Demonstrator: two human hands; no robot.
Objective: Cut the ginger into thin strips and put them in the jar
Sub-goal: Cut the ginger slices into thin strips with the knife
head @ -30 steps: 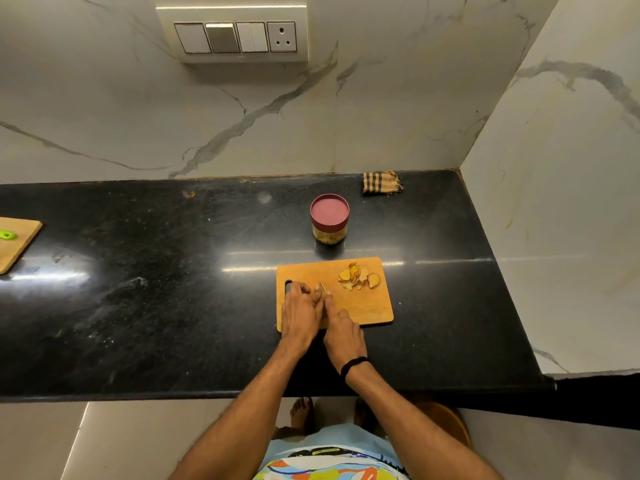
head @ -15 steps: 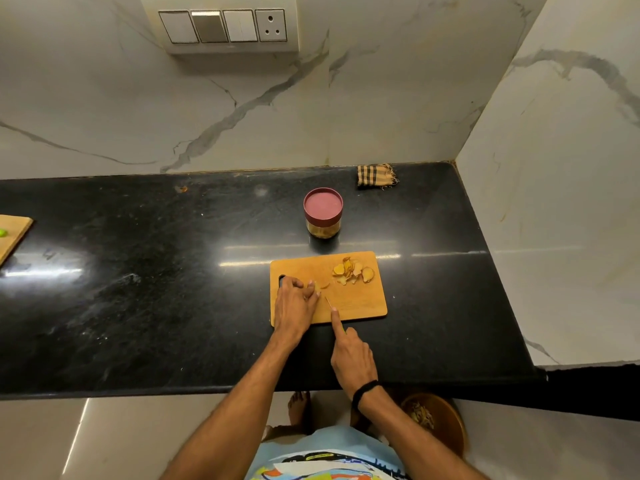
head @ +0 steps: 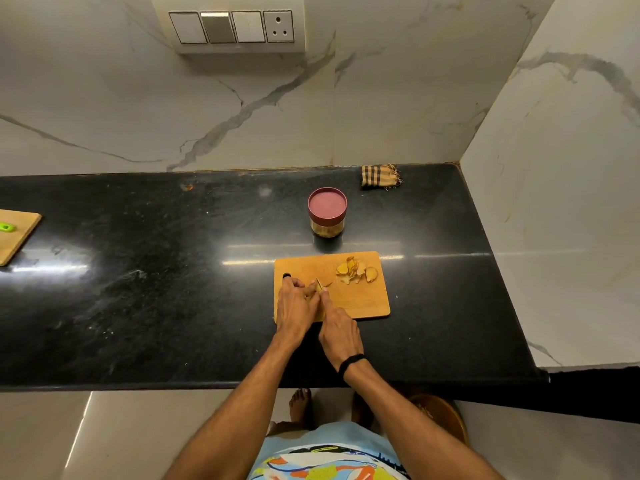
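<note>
— What has changed in the last half second?
— The right hand (head: 337,327), which had been drawn back toward the counter's front edge, is up against the left hand (head: 296,306) again. Both are over the near left part of the cutting board (head: 363,303).
— What lies around them?
— A black counter (head: 156,271) is under the board. A checked cloth (head: 381,175) sits at the back wall. A second board (head: 17,237) with a green object (head: 7,226) is at the far left, well apart. A switch panel (head: 230,26) is on the wall above, and a wooden bowl (head: 446,417) stands on the floor to the right.
— Anything in the way?
— The hands cover most of what they work on. Only the tip of the knife (head: 318,284) shows between them.
— And the fingers?
— The right hand's are wrapped round the knife, with the forefinger stretched forward along it. The left hand's are bent down onto a small yellow ginger piece (head: 313,289), pinning it to the board.
— The rest of the ginger?
— A heap of ginger slices (head: 356,270) lies on the board's far right part.
— The jar?
— The jar (head: 327,230) stands just behind the board with its maroon lid (head: 327,206) on. Something yellowish shows through its clear wall.
</note>
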